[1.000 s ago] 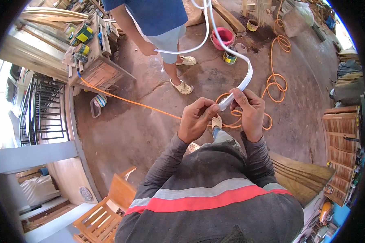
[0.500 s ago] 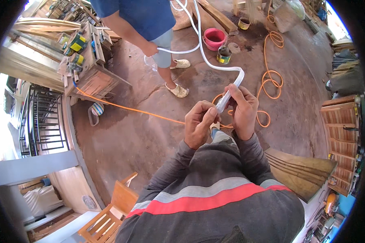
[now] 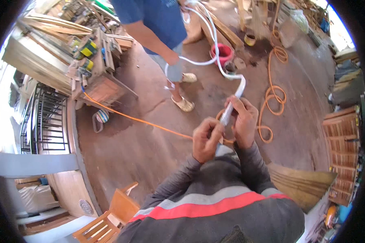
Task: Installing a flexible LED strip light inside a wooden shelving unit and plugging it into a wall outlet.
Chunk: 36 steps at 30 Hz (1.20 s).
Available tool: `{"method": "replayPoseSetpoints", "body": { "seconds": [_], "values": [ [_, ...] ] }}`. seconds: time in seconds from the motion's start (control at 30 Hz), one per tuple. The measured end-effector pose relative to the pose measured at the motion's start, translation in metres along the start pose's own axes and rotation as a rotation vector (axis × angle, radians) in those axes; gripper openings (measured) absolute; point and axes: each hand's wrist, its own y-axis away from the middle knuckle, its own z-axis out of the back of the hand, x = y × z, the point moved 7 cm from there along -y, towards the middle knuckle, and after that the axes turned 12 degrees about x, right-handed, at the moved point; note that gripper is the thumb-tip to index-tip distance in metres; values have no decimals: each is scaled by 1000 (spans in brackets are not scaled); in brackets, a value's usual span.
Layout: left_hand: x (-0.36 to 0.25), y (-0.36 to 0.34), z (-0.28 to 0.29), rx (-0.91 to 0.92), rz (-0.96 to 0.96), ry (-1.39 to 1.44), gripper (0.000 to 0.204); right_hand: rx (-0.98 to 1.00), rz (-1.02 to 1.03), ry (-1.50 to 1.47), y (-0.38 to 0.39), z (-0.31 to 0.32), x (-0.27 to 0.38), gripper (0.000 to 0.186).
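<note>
Both my hands are raised in front of my chest around the end of a flat white cable. My right hand grips the cable just below its bend. My left hand pinches the cable's lower end beside it. From my hands the white cable curves up and away across the floor toward another person in a blue shirt, who stands at the top with one hand hanging down.
An orange cord lies coiled on the concrete floor to the right and runs left to a wooden workbench with tools. A red bucket stands behind. A wooden chair is at lower left, stacked wood panels at right.
The view has shifted slightly and my hands sit lower and further right in the picture. The cable's bend above my right hand has tightened. The other person has stepped a little.
</note>
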Motion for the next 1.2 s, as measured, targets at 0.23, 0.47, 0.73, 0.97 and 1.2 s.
{"method": "replayPoseSetpoints", "body": {
  "seconds": [0.23,0.47,0.73,0.97,1.2],
  "values": [
    [24,-1,18,-6,-2,93,17,101,-64,-89,-12,-10,-18,21],
    [29,-14,35,58,96,34,25,172,28,44,-6,-27,2,15],
    [13,-25,22,81,-76,-287,16,98,-5,65,-14,-8,-3,22],
    [1,-31,-8,-36,-92,-188,17,-32,35,-213,-22,4,-4,21],
    [-3,-20,-21,-66,-168,-104,13,-33,27,-292,-19,16,-6,19]
  ]
}}
